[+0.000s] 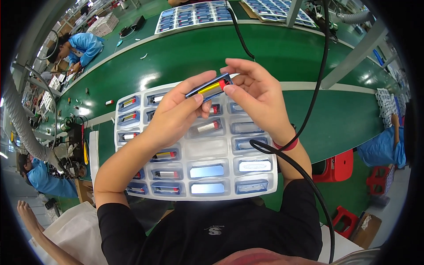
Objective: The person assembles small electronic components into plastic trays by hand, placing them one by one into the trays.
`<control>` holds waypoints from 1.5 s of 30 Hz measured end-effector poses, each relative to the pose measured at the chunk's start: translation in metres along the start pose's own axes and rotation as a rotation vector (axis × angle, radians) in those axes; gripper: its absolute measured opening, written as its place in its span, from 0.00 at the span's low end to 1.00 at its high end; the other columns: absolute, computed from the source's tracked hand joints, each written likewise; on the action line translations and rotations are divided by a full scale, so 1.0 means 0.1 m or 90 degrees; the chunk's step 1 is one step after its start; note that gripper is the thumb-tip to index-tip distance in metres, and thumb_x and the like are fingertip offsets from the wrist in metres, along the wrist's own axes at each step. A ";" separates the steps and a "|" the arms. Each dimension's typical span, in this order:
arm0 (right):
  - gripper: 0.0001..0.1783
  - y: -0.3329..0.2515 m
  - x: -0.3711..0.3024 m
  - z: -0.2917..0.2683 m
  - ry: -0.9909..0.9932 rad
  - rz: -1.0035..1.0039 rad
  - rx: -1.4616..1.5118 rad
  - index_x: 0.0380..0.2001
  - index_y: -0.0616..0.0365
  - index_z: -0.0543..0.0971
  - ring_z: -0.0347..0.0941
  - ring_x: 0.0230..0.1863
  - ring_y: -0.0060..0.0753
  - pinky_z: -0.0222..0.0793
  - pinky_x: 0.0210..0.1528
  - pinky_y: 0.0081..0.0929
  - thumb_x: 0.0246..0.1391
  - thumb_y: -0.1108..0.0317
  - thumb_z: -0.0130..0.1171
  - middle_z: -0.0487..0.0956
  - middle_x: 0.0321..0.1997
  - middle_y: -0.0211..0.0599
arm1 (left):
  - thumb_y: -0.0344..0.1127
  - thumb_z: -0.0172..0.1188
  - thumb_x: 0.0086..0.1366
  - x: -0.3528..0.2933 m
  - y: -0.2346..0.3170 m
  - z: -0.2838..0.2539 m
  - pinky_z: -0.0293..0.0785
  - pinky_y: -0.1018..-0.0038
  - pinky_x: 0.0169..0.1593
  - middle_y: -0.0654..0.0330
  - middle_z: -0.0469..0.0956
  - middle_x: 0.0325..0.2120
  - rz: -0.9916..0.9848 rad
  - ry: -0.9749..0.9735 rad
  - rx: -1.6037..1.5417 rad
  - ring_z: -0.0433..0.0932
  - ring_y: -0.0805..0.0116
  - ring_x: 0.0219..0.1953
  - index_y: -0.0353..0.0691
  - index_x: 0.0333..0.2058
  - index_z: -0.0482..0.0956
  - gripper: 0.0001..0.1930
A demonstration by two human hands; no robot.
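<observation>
Above the tray, both hands hold a small dark-blue rectangular casing [211,83], tilted up toward the right. Inside it lies a cylindrical insert [213,89] with a yellow stripe and a red end. My left hand [176,110] pinches the casing's left end between thumb and fingers. At the other end, the thumb of my right hand [260,97] presses near the red part, with its fingers curled behind. Beneath sits a white moulded tray [206,149] of blue casings; several on the left hold similar cylinders, while those on the right show none.
A red band [286,145] circles my right wrist, with a black cord [316,88] running past it. Behind the tray stretches a green worktop [185,53] with more filled trays [196,17] beyond. Co-workers in blue [86,46] sit to either side; red stools [340,167] stand at right.
</observation>
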State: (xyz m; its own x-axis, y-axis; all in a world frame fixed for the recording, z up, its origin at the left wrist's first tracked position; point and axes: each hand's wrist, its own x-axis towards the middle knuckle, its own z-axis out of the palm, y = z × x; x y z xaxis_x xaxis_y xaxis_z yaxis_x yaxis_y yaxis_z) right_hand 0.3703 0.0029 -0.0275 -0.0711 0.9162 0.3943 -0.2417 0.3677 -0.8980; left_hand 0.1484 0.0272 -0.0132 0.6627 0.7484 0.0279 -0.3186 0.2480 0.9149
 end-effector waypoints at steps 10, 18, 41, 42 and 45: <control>0.22 0.09 0.06 -0.02 -0.038 -0.162 -0.209 0.56 0.63 0.79 0.81 0.43 0.29 0.79 0.44 0.25 0.56 0.79 0.66 0.80 0.48 0.43 | 0.26 0.56 0.72 -0.02 0.15 -0.10 0.76 0.70 0.51 0.54 0.79 0.47 0.196 0.060 0.639 0.80 0.63 0.45 0.35 0.61 0.73 0.20; 0.25 -0.06 -0.01 0.05 -0.121 -0.435 -0.687 0.50 0.66 0.80 0.81 0.44 0.49 0.79 0.44 0.38 0.44 0.82 0.65 0.80 0.48 0.48 | 0.19 0.61 0.56 -0.02 0.23 -0.07 0.80 0.63 0.47 0.48 0.80 0.46 0.461 0.010 1.011 0.81 0.50 0.46 0.34 0.54 0.78 0.24; 0.14 -0.26 -0.08 -0.01 -0.148 -0.129 -0.487 0.44 0.63 0.80 0.80 0.30 0.40 0.76 0.35 0.31 0.54 0.77 0.65 0.81 0.31 0.43 | 0.29 0.68 0.63 -0.05 0.47 -0.16 0.76 0.65 0.56 0.52 0.83 0.51 0.314 -0.119 0.781 0.82 0.59 0.52 0.36 0.53 0.82 0.19; 0.12 -0.25 -0.08 0.00 -0.192 -0.058 -0.484 0.44 0.62 0.80 0.81 0.29 0.41 0.76 0.34 0.32 0.55 0.75 0.64 0.81 0.29 0.43 | 0.29 0.68 0.63 -0.07 0.53 -0.30 0.76 0.65 0.56 0.52 0.83 0.51 0.309 -0.120 0.780 0.82 0.59 0.52 0.36 0.53 0.82 0.19; 0.08 -0.22 -0.13 0.12 -0.297 -0.017 -0.519 0.38 0.60 0.78 0.80 0.27 0.46 0.73 0.31 0.38 0.56 0.72 0.63 0.80 0.27 0.45 | 0.34 0.65 0.66 0.02 0.82 -0.89 0.74 0.71 0.57 0.57 0.83 0.50 0.262 0.140 0.736 0.80 0.68 0.52 0.36 0.54 0.82 0.18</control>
State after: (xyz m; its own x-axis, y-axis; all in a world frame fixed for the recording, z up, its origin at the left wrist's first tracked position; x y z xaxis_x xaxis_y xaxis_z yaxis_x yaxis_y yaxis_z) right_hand 0.3646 -0.0185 -0.0108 -0.4988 0.8144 0.2968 0.4914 0.5477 -0.6772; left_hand 0.0638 0.1039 0.0261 0.4919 0.7566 0.4308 0.3804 -0.6318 0.6754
